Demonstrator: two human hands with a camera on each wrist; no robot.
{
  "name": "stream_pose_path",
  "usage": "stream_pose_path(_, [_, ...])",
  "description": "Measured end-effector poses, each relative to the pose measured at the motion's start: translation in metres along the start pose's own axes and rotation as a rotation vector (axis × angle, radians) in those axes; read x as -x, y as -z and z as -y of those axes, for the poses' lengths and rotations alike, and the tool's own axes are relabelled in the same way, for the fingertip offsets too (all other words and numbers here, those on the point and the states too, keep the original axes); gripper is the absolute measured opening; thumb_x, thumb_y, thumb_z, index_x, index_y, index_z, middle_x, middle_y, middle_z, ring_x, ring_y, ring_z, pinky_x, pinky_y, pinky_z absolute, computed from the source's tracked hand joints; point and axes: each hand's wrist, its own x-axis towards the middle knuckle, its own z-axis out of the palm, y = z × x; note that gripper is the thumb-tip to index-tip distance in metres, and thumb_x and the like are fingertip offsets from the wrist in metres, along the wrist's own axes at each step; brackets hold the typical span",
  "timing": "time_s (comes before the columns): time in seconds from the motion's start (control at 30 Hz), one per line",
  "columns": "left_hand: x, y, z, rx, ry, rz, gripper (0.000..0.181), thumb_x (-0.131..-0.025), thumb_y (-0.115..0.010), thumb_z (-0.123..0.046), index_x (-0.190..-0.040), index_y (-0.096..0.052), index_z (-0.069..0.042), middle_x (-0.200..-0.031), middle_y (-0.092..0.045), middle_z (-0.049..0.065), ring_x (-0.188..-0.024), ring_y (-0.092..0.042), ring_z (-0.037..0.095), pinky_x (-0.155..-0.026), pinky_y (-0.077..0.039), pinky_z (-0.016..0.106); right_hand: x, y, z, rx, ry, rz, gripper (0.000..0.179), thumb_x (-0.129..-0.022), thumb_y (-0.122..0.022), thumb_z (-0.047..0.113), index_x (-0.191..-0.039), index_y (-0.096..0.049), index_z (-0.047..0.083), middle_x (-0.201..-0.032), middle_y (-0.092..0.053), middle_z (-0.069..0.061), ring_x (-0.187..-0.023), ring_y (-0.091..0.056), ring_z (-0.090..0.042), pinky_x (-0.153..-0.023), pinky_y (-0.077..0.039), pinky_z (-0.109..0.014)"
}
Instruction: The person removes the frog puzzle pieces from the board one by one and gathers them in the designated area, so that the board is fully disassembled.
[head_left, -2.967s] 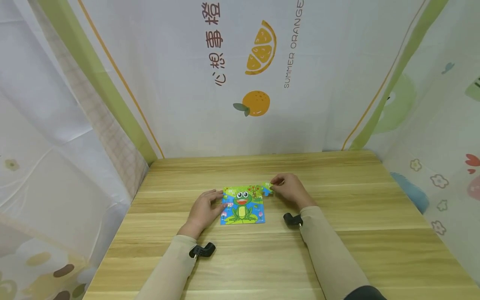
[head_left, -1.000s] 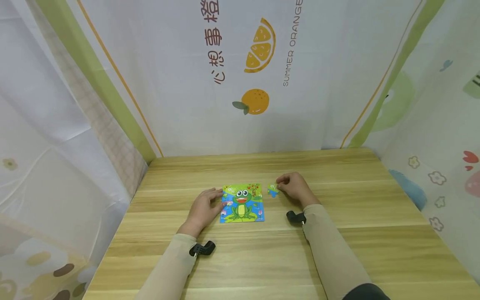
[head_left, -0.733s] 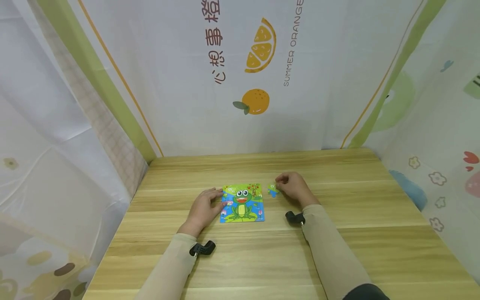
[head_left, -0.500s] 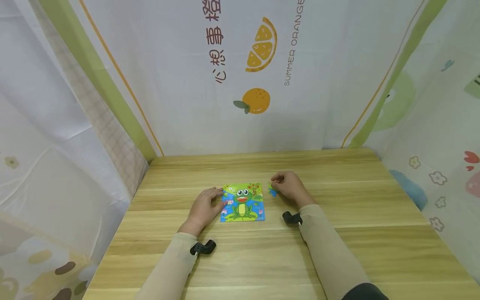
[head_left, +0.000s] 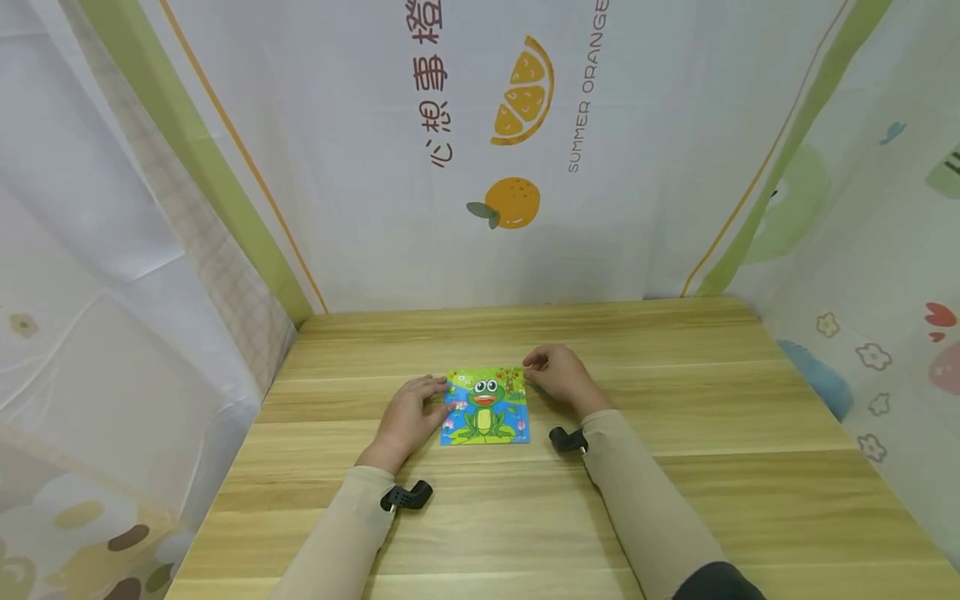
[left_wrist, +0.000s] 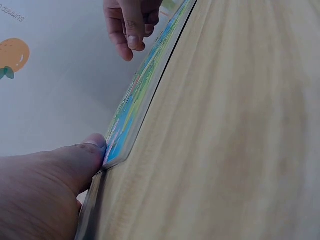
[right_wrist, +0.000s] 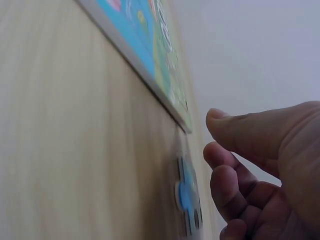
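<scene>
A square frog jigsaw puzzle (head_left: 485, 422) lies flat on the wooden table in the head view. My left hand (head_left: 407, 421) rests at its left side, the thumb (left_wrist: 95, 145) touching the border and the fingers lying along the upper left edge. Past the upper right corner, my right hand (head_left: 564, 379) hovers with thumb and fingertips a little apart and nothing between them. Below those fingers, in the right wrist view, a loose blue and green puzzle piece (right_wrist: 187, 195) lies on the table near the puzzle's corner. The hand hides this piece in the head view.
The wooden table (head_left: 495, 533) reaches back to a white curtain (head_left: 360, 208) with orange prints. More printed curtains hang at the left and right sides. Each wrist wears a black camera, one on the left sleeve (head_left: 407, 497) and one on the right (head_left: 568, 439).
Earlier the right hand slid the piece away to the right of the puzzle; since then it has moved left over it, towards the puzzle's upper right corner. The left hand stays put.
</scene>
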Motion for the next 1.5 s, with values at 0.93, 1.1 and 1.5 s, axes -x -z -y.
stream_pose_path(0.93, [0.000, 0.002, -0.004, 0.027, 0.049, 0.015, 0.042, -0.098, -0.077, -0.034, -0.133, -0.073, -0.012, -0.148, -0.062, 0.002, -0.147, -0.045, 0.028, -0.123, -0.034, 0.048, -0.006, -0.035, 0.026, 0.036, 0.055, 0.102, 0.013, -0.092, -0.083, 0.018, -0.103, -0.077, 0.013, -0.093, -0.068, 0.004, -0.088, -0.062, -0.016, -0.082, -0.055, -0.037])
stream_pose_path(1.1, [0.000, 0.001, -0.003, 0.025, 0.045, 0.011, 0.041, -0.098, -0.077, -0.034, -0.132, -0.073, -0.012, -0.148, -0.061, 0.001, -0.147, -0.045, 0.029, -0.123, -0.034, 0.048, -0.008, -0.039, 0.027, 0.070, 0.059, 0.124, 0.017, -0.091, -0.084, 0.023, -0.104, -0.077, 0.016, -0.093, -0.066, 0.003, -0.087, -0.060, -0.017, -0.081, -0.054, -0.036])
stream_pose_path(1.5, [0.000, 0.000, -0.002, 0.026, 0.041, 0.006, 0.041, -0.097, -0.078, -0.033, -0.132, -0.073, -0.012, -0.148, -0.062, 0.002, -0.147, -0.045, 0.029, -0.123, -0.034, 0.049, -0.009, -0.040, 0.031, 0.131, 0.077, 0.163, 0.012, -0.092, -0.084, 0.023, -0.100, -0.077, 0.019, -0.089, -0.062, 0.003, -0.082, -0.055, -0.017, -0.074, -0.049, -0.034])
